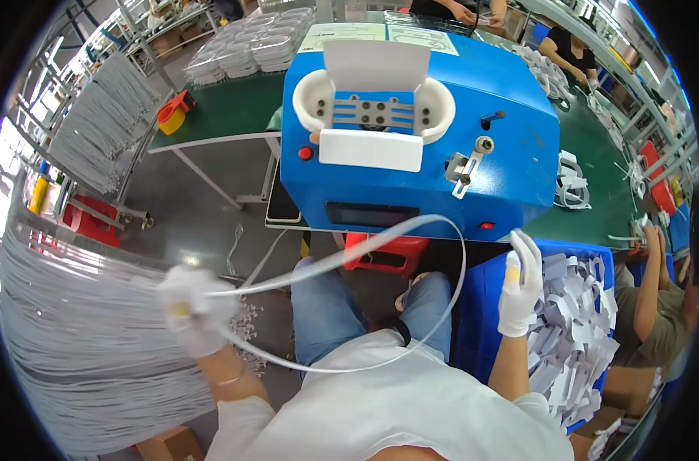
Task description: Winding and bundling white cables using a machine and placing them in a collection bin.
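Note:
My left hand (198,309), in a white glove and smeared by motion, is closed on a long white cable (334,370). The cable swings out in a wide loop above my lap, reaching toward the machine. My right hand (521,284), also gloved, is raised with fingers stretched out and holds nothing visible. It is beside a blue bin (480,326) filled with folded white pieces (572,330). In front of me stands a blue machine (419,192) with a white cradle (374,107), a red button (306,154) and a metal clamp (466,170).
Many pale cables (88,330) hang over a rack close on my left. An orange-yellow tape dispenser (175,113) and stacked clear trays (250,48) are on the green bench (219,115). A red stool (388,257) is under the machine. Other people work behind and at right.

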`<act>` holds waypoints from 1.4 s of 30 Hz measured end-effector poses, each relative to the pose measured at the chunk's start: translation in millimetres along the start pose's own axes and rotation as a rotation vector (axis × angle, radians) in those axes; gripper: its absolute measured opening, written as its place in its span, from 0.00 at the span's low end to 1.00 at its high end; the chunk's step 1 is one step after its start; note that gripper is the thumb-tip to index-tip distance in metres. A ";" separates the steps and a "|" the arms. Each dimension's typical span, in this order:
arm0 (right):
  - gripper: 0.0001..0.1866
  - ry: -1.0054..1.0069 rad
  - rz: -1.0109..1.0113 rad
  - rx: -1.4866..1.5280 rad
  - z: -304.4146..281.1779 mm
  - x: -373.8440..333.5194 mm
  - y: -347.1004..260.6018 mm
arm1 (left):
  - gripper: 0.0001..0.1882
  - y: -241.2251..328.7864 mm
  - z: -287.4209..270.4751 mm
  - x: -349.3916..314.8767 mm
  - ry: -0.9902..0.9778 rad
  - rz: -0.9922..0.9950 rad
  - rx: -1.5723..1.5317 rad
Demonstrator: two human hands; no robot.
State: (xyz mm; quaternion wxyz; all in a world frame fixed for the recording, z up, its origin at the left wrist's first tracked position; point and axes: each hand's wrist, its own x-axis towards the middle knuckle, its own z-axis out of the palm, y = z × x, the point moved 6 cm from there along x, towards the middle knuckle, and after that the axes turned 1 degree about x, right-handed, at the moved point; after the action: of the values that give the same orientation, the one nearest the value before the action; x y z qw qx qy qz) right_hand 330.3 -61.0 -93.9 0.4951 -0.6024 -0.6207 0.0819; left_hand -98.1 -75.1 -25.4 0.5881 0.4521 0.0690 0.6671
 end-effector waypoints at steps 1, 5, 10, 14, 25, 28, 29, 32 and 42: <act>0.16 -0.079 -0.042 0.109 10.0 3.2 -24.8 | 0.10 -28.3 4.5 3.0 0.111 -0.127 -0.118; 0.24 -0.643 -0.326 0.291 67.0 2.4 -103.3 | 0.23 -98.2 38.2 36.1 -0.005 -0.316 0.214; 0.16 -0.539 0.101 0.397 50.3 15.3 -70.6 | 0.21 -94.1 34.8 77.7 0.049 -0.307 0.425; 0.09 -0.386 0.210 0.297 17.3 23.8 -39.6 | 0.15 -72.5 4.3 91.5 0.376 -0.277 0.490; 0.04 -0.078 0.010 0.146 -20.8 57.1 -57.9 | 0.07 -50.8 15.4 131.9 0.329 -0.145 0.747; 0.05 -0.049 0.013 0.130 -22.9 61.2 -57.6 | 0.06 -58.5 14.9 136.1 0.381 -0.134 0.696; 0.05 -0.038 0.015 0.127 -23.1 62.0 -56.8 | 0.05 -63.2 11.5 134.6 0.421 -0.196 0.662; 0.05 -0.037 0.040 0.135 -23.6 65.8 -53.2 | 0.04 -70.4 6.4 130.6 0.466 -0.304 0.688; 0.06 0.118 -0.034 -0.039 -68.4 128.6 -54.3 | 0.04 -64.7 14.5 132.3 0.296 0.058 1.117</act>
State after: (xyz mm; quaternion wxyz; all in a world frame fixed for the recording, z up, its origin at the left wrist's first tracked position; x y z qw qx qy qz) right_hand 370.7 -2.4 44.3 0.5203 -0.6050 -0.6022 0.0257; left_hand -28.2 49.8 11.7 0.2258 0.5976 0.4795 0.6016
